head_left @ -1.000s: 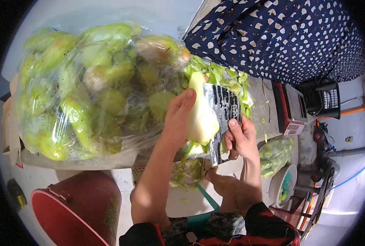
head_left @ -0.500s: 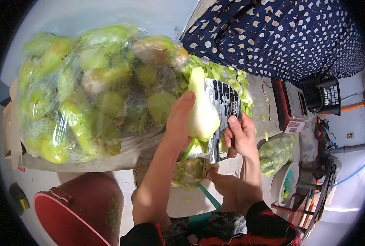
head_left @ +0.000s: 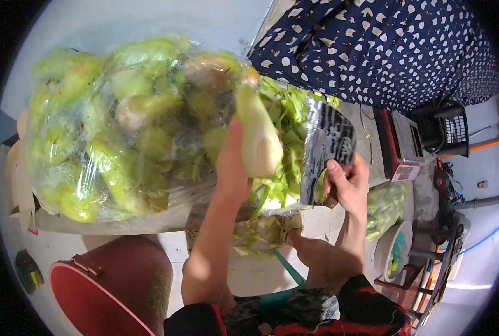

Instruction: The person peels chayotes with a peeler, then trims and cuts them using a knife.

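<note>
My left hand point(head_left: 232, 162) is closed around a peeled, pale green, pear-shaped fruit point(head_left: 260, 137), thicker at its lower end. A broad-bladed knife point(head_left: 329, 140) is in my right hand point(head_left: 347, 182), its wide flat blade dark with silvery streaks. Fingers and thumb grip it near its lower right side; the handle is mostly hidden. A gap separates the blade from the fruit. Green peelings point(head_left: 291, 120) lie heaped behind and between my hands. To the left, a large clear plastic bag point(head_left: 132, 129) bulges with unpeeled green fruits.
A person in dark patterned cloth point(head_left: 367, 50) is at upper right. Beyond the peelings stand a red scale point(head_left: 392, 145) and a black basket point(head_left: 440, 129). Below are a red bin point(head_left: 115, 274), a bag of green produce point(head_left: 381, 210) and a white tub point(head_left: 392, 252).
The knife has moved right, away from the fruit, and the fruit has shifted left and slightly down. Both hands keep their hold. More of the peelings shows between them.
</note>
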Demonstrator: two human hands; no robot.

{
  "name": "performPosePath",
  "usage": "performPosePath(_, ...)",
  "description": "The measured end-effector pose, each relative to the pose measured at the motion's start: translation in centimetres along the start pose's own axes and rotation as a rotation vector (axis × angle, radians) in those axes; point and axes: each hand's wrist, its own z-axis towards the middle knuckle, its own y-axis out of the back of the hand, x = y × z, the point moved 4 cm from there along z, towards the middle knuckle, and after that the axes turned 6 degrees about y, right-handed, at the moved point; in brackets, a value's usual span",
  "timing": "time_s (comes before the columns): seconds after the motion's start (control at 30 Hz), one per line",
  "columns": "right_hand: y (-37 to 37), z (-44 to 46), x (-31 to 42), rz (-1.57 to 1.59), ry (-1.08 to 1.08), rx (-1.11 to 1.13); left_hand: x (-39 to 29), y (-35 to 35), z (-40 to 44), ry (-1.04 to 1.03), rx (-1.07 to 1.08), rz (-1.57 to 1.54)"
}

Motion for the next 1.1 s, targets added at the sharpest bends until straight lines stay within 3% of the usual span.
performPosePath(0.03, -0.3, -0.6, 0.9, -0.033, -0.118, -0.006, -0.4, -0.2, 0.1, -0.1, -0.006, -0.094)
performPosePath(0.07, -0.5, -1.2, 0.1, -0.341, 0.144, -0.018, -0.2, -0.7, 0.1, -0.103, -0.005, -0.09)
performPosePath(0.13, -3.9, -2.6, 3.5, -0.648, 0.388, 0.04, -0.4, -0.9, -0.1, -0.348, -0.153, -0.117)
performPosePath(0.17, -4.6, -3.5, 2.8, -0.637, 0.438, 0.096, 0.0, -1.0, -0.1, -0.344, -0.15, -0.116)
performPosePath(0.23, -6.2, -5.1, 2.0, -0.698, 0.623, 0.174, 0.2, -0.6, -0.6, -0.529, -0.232, 0.073)
performPosePath(0.3, -7.3, -6.3, 2.5, -0.783, 0.799, 0.187, 1.3, 0.1, 0.5, -0.573, -0.136, -0.077)
performPosePath(0.5, -7.7, -5.9, 3.2, -0.688, 0.785, 0.231, 1.5, 1.1, 1.2, -0.754, -0.086, -0.408)
performPosePath(0.63, -7.8, -6.0, 3.0, -0.69, 0.78, 0.237, 0.0, -0.3, -0.3, -0.746, -0.074, -0.223)
performPosePath(0.9, -7.4, -6.3, 2.0, -0.753, 0.688, 0.28, 1.0, -0.5, -0.2, -0.762, -0.015, -0.213)
performPosePath(1.0, -7.3, -5.8, 1.5, -0.769, 0.669, 0.256, 1.9, -2.1, -1.6, -0.724, -0.204, -0.142)
performPosePath(1.1, -7.1, -5.7, 1.4, -0.788, 0.662, 0.213, 2.6, -2.7, -1.6, -0.621, -0.215, -0.095)
